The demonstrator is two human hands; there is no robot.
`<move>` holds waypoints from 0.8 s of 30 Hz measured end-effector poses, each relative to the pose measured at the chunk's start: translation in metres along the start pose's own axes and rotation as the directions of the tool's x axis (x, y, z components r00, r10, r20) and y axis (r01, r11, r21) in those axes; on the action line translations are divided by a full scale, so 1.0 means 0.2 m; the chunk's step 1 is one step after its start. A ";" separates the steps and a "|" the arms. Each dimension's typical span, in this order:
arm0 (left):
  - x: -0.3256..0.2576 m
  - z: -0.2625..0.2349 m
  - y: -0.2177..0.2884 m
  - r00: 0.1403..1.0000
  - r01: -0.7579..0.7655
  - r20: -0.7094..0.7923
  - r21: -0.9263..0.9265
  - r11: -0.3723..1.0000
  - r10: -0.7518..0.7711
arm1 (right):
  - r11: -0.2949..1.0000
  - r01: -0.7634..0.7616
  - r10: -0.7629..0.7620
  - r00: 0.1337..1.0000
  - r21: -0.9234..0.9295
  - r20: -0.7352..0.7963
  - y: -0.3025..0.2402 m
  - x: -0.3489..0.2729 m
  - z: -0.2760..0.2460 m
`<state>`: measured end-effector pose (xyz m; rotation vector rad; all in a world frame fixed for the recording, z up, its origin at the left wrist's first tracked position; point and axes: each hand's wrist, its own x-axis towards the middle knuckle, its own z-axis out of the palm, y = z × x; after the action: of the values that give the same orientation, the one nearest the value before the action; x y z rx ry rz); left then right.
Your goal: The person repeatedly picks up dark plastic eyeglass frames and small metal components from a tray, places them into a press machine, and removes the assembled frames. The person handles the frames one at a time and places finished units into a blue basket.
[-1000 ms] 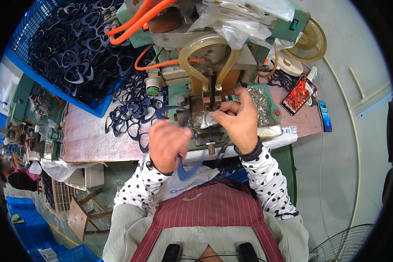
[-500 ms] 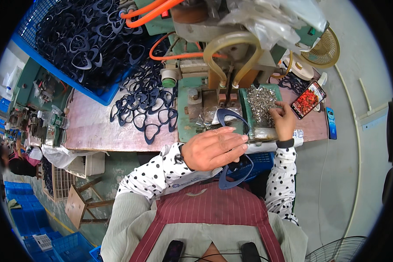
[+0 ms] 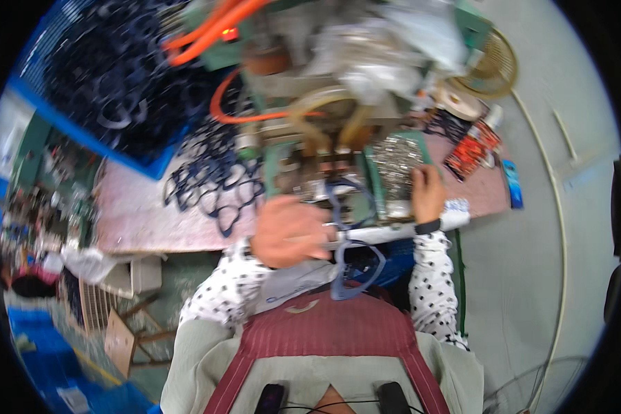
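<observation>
My left hand (image 3: 290,231) is closed on a dark blue plastic eyeglass frame (image 3: 355,259), which hangs at the front edge of the bench, one lens ring above and one below my fingers. My right hand (image 3: 428,193) rests on the green tray of small metal parts (image 3: 393,159), fingers bent into the pile; whether it holds a piece I cannot tell. Just behind both hands stands the green bench machine (image 3: 324,138) with its orange hoses (image 3: 221,27). The picture is blurred by motion.
Loose dark eyeglass frames (image 3: 214,183) lie on the pink benchtop (image 3: 138,221) at the left. A blue crate (image 3: 96,90) full of more frames sits behind them. A roll of tape (image 3: 459,103) and a red packet (image 3: 469,148) lie at the right end.
My left hand drew the eyeglass frame away from the machine toward my body. My right hand left the machine and went right, onto the tray of metal parts.
</observation>
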<state>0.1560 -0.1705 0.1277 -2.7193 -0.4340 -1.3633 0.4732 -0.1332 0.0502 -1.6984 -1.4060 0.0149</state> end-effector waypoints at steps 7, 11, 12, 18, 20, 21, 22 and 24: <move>-0.45 -0.12 -0.27 0.715 0.443 0.169 0.641 0.627 -0.679 | 0.997 -0.055 0.058 0.996 0.050 -0.065 -0.05 -0.02 0.01; -0.53 -0.10 -0.40 0.748 0.281 0.354 0.598 0.751 -0.561 | 0.990 -0.104 0.108 0.994 0.093 -0.035 -0.03 -0.02 0.00; -0.54 -0.09 -0.44 0.750 0.278 0.358 0.592 0.756 -0.556 | 0.990 -0.093 0.098 0.994 0.104 -0.044 -0.03 -0.02 0.00; -0.55 -0.11 -0.52 0.772 0.278 0.377 0.524 0.805 -0.512 | 0.985 -0.073 0.076 0.997 0.154 -0.015 -0.03 -0.02 -0.01; -0.62 -0.10 -0.56 0.804 0.229 0.362 0.542 0.809 -0.471 | 0.953 -0.134 0.137 0.991 0.272 0.007 -0.07 -0.01 -0.02; -0.65 -0.11 -0.57 0.817 0.206 0.356 0.554 0.807 -0.453 | 0.985 0.010 0.001 0.998 0.172 -0.062 -0.10 0.00 -0.03; -0.61 -0.13 -0.53 0.754 0.252 0.412 0.538 0.805 -0.512 | 0.987 0.148 -0.140 0.984 0.063 -0.115 -0.15 0.03 -0.06; -0.62 -0.15 -0.53 0.783 0.267 0.387 0.499 0.825 -0.487 | 0.974 0.224 -0.220 0.966 0.014 -0.135 -0.28 0.05 -0.11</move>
<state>0.0326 -0.1028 0.0409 -2.6454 -1.2309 -0.4644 0.4447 -0.1408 0.1033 -1.4815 -1.4805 -0.1989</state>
